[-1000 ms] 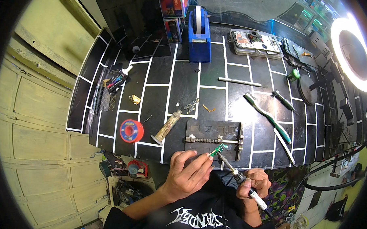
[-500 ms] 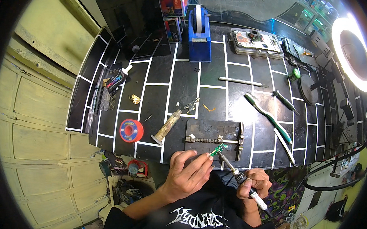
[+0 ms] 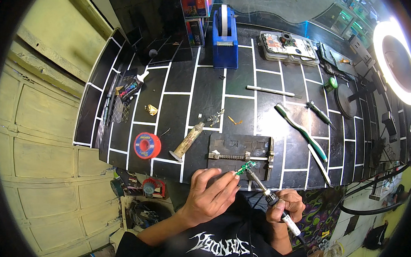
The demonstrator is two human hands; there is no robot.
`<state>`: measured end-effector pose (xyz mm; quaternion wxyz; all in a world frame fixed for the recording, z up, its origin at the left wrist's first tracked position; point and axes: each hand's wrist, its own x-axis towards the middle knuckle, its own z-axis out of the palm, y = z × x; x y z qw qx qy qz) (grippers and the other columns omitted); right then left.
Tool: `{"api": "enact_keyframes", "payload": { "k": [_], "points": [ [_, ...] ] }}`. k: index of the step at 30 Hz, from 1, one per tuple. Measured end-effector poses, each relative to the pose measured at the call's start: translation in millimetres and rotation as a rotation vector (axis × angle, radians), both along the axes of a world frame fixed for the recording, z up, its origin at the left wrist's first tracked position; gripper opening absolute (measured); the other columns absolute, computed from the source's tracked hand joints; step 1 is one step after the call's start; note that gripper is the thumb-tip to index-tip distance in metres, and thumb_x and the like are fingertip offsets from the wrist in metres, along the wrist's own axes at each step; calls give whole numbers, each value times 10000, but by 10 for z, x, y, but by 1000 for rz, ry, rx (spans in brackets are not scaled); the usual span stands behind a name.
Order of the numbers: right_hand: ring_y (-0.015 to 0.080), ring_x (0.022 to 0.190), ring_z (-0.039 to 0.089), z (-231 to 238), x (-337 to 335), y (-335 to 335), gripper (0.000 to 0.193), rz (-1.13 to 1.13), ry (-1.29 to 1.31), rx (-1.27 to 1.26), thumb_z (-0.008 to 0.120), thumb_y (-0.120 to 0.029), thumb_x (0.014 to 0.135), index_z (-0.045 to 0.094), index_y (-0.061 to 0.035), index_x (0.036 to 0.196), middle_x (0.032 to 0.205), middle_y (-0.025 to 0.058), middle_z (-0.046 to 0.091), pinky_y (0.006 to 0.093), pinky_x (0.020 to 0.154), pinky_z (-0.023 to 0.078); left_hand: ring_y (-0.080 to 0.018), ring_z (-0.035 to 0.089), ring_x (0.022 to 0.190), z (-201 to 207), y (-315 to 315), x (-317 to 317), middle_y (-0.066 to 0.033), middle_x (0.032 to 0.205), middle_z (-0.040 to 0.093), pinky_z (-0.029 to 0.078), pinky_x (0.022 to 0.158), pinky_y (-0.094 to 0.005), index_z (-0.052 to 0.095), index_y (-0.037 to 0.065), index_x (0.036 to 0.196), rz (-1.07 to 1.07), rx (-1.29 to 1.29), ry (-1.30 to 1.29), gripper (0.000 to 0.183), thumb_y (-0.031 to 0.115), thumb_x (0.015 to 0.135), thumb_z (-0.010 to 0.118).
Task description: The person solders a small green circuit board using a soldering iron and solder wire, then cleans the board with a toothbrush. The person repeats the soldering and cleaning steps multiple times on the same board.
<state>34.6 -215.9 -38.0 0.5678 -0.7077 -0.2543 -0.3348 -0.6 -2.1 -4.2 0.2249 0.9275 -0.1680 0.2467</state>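
Observation:
A small green circuit board (image 3: 246,167) is pinched in the fingertips of my left hand (image 3: 211,195), held up over the near edge of the bench. My right hand (image 3: 286,206) grips a soldering iron (image 3: 271,197) by its handle, the metal tip pointing up and left at the board's right end. Whether the tip touches the board I cannot tell. Just behind the board lies a dark board holder (image 3: 227,144) with a spring-loaded metal rod. To the left of it rests a syringe (image 3: 187,142) of yellowish paste.
A red solder spool (image 3: 147,145) sits at the bench's left front. A green toothbrush (image 3: 302,131) and a thin metal tool (image 3: 271,91) lie to the right. Farther back stand a blue tape dispenser (image 3: 225,52), a clear parts box (image 3: 289,57) and a lit ring lamp (image 3: 378,57).
The soldering iron has shifted very slightly to the right, its tip still close to the board. My left hand and the board have hardly moved.

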Motion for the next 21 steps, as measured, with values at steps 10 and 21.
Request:
{"api": "enact_keyframes", "payload": {
  "k": [10, 21],
  "points": [
    [131, 480, 424, 2, -49, 30, 231, -87, 171, 235, 575, -64, 858, 361, -81, 773, 555, 50, 448, 295, 495, 444, -269, 539, 1103, -13, 1, 0, -26, 1229, 663, 456, 891, -422, 746, 53, 1135, 1, -16, -2, 339, 139, 810, 780],
    [174, 437, 532, 83, -17, -12, 207, -54, 161, 35, 583, -16, 808, 383, -58, 775, 515, 66, 498, 321, 530, 548, -268, 534, 1108, 1, -2, 7, -25, 1222, 665, 450, 882, -417, 749, 51, 1129, -1, -4, 2, 329, 145, 815, 780]
  ]
}}
